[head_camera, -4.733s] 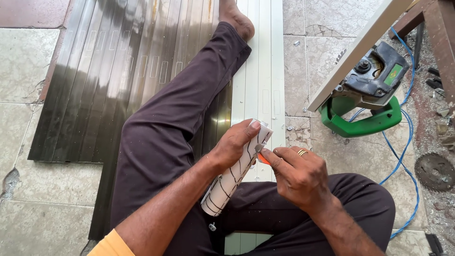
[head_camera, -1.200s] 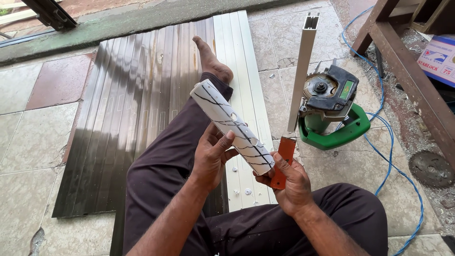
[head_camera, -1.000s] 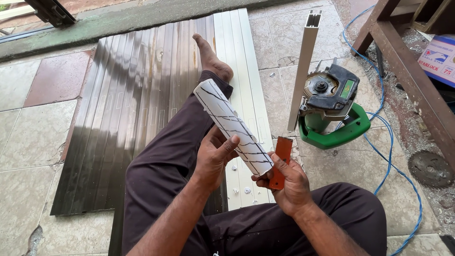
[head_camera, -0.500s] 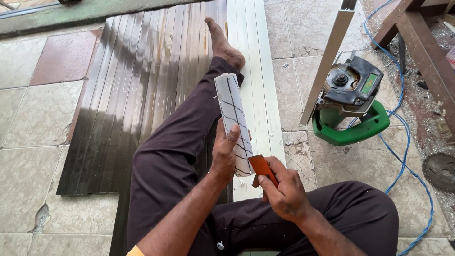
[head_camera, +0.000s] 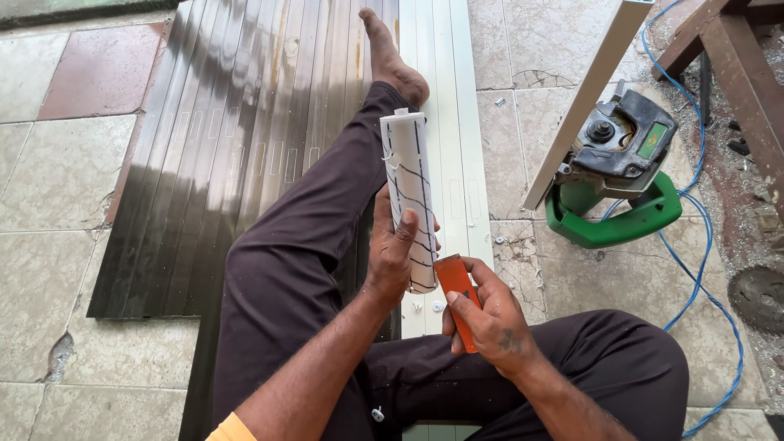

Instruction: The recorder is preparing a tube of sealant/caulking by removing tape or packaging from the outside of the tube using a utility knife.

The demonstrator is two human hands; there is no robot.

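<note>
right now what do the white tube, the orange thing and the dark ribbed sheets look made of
White tube in the left hand: probably plastic, smooth matte skin with black lines. Orange tool in the right hand: looks like a glossy plastic casing. Dark ribbed sheets: likely coated metal, judging by sharp regular folds and a sheen reflecting light.

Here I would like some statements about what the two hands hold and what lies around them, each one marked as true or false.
1. The left hand holds a white tube marked with dark lines. True.
2. The right hand holds a blue tool. False: it holds an orange tool, near the tube's lower end.
3. A green power saw stands on the floor on the person's right side. True.
4. The saw's cable is red. False: it is blue.
5. The outstretched leg lies over dark ribbed metal sheets. True.
</note>
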